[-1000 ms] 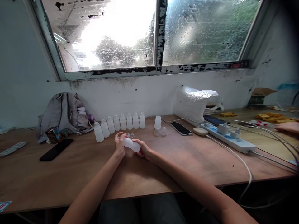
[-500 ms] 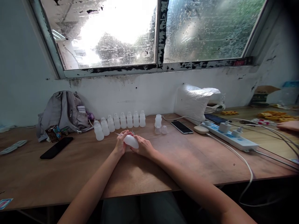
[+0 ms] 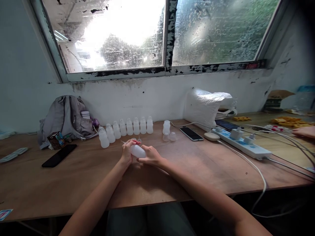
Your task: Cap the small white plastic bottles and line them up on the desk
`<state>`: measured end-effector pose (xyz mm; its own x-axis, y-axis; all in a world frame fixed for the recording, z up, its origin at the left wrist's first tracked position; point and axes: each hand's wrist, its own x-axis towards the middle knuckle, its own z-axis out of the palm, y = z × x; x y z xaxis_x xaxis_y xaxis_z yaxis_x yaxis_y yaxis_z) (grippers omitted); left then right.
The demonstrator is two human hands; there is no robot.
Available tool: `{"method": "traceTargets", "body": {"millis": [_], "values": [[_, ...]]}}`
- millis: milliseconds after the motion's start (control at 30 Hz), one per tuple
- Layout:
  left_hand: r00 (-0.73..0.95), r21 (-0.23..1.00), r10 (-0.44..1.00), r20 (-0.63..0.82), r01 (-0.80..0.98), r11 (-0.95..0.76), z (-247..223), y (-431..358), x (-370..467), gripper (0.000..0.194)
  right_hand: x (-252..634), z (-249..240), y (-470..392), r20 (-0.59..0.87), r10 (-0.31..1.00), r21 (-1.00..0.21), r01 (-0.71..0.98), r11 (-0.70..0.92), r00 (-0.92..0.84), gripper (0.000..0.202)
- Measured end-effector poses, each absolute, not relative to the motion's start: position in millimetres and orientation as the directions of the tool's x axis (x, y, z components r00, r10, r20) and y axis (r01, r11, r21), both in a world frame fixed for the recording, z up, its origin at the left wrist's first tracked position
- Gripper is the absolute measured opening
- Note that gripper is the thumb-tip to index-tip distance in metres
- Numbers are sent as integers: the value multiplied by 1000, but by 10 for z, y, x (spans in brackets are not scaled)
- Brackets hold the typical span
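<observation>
A frosted white baby bottle (image 3: 138, 151) lies tilted between my two hands, above the table. My left hand (image 3: 127, 153) is closed around its left end. A thin pale stick-like piece (image 3: 123, 142) juts out by the left fingers. Something red shows at those fingertips, too small to make out. My right hand (image 3: 152, 156) wraps the bottle's right side, thumb on top and fingers beneath. Just beyond the fingers is a small clear piece (image 3: 139, 139), partly hidden. A row of several similar bottles with clear caps (image 3: 129, 127) stands behind my hands.
Right of the row stands another bottle (image 3: 166, 127), with two clear caps (image 3: 173, 136) before it. Phones (image 3: 192, 133), a round pad (image 3: 211, 137) and a power strip (image 3: 246, 144) with cables lie rightward. A backpack (image 3: 66, 114) sits left. Another person's hand (image 3: 304, 131) is far right.
The bottle has turned slightly in my hands. My right hand has shifted its grip, with its thumb now over the bottle's top. The left hand has barely moved.
</observation>
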<state>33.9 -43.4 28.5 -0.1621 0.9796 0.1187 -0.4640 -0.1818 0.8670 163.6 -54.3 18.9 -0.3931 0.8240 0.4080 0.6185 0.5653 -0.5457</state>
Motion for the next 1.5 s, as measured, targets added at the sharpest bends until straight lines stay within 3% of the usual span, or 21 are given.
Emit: {"method": "traceTargets", "body": {"millis": [233,400,533,700,1000,1200,1333,1500], "values": [[-176,849,968,177,-470,-241,292,-433,330,8,1621,295,-553,262,856,-755,458,469,-445,27],[-81,875,979,185,-439,-202,310,-440,304,18,1650,247,-497,228,867,-780,450,436,-444,31],[10,878,964,264,-416,-236,382,-455,243,41,1616,142,-461,354,845,-735,439,516,-400,39],[18,893,978,207,-412,-181,305,-363,198,57,1639,55,-382,409,854,-682,513,520,-322,44],[109,918,969,220,-359,-168,117,-352,308,53,1752,69,-346,525,797,-519,630,578,-298,45],[-17,908,967,254,-340,-245,129,-351,336,47,1722,60,-383,530,740,-453,599,661,-415,51],[-129,904,944,303,-275,-328,142,-315,309,45,1775,113,-331,588,651,-367,558,744,-481,37],[-184,896,898,400,-126,-425,129,-252,250,50,2047,156,-45,747,616,-296,705,644,-250,22]]}}
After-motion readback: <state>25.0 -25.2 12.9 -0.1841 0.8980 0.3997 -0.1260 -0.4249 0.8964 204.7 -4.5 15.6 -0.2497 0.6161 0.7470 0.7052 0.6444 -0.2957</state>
